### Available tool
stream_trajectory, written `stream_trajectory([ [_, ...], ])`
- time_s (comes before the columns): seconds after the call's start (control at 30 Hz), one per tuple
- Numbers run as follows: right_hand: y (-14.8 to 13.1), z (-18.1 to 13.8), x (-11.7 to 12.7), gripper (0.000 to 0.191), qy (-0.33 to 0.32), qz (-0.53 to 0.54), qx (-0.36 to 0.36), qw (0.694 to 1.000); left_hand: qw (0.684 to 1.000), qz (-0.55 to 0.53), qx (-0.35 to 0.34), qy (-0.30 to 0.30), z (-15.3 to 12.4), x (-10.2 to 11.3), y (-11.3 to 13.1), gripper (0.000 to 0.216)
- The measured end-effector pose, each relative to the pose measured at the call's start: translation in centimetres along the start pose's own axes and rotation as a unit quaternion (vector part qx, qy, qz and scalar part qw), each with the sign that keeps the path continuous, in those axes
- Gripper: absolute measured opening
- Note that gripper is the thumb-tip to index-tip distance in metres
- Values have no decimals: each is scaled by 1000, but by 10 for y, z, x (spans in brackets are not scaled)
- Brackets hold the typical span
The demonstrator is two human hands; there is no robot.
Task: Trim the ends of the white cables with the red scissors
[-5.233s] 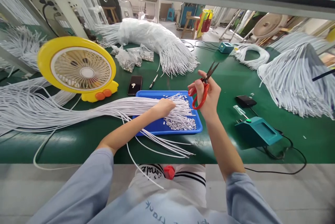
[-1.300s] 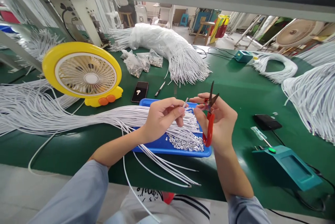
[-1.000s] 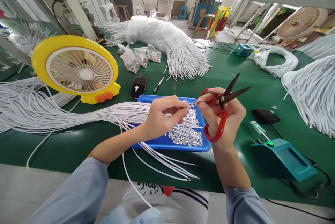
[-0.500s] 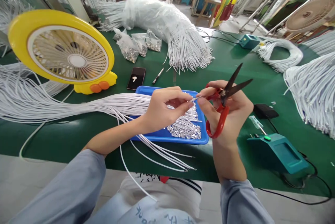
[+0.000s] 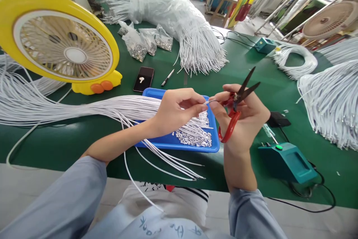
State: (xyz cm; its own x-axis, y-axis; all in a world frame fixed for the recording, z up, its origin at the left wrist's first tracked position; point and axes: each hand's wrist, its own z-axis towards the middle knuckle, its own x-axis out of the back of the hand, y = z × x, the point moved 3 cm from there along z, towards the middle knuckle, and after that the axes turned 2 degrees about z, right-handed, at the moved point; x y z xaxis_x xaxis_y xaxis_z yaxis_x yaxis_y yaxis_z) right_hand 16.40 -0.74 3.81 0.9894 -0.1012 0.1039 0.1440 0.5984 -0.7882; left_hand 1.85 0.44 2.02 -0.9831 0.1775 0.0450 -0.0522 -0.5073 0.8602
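Observation:
My left hand (image 5: 177, 110) pinches a white cable (image 5: 206, 102) close to its end, above the blue tray (image 5: 179, 145). Facing it, my right hand (image 5: 242, 119) has the red-handled scissors (image 5: 233, 119) hooked in its palm, blades apart and pointing up and away. The thumb and forefinger of that hand close on the thin tip of the same cable. Small silver metal terminals (image 5: 195, 138) lie heaped in the tray. A thick bundle of white cables (image 5: 112, 106) runs in from the left, its ends resting over the tray; several loose ones hang toward the table's front edge.
A yellow fan (image 5: 64, 50) stands at left. Behind the tray are a phone (image 5: 143, 79), a pen (image 5: 167, 77), bags of metal parts (image 5: 137, 47) and a plastic-wrapped cable bundle (image 5: 170, 11). A teal device (image 5: 288, 160) and more cables (image 5: 330, 97) sit at right.
The view has shifted slightly, so most things appear a little displaced. Both hands keep their hold on the cable, and the scissors stay in my right hand.

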Motion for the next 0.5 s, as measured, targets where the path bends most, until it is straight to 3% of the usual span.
stream_trajectory([
  [0.2,3,2,0,31,-25,14,-29,999,999,-10,0,-38,-1,1,2,23],
  [0.3,3,5,2,29,-31,12,-3,999,1000,-11,-13,-23,0,3,3,16],
  [0.5,5,13,10,36,-25,-143,108,984,996,-41,-73,39,1,12,4,8],
])
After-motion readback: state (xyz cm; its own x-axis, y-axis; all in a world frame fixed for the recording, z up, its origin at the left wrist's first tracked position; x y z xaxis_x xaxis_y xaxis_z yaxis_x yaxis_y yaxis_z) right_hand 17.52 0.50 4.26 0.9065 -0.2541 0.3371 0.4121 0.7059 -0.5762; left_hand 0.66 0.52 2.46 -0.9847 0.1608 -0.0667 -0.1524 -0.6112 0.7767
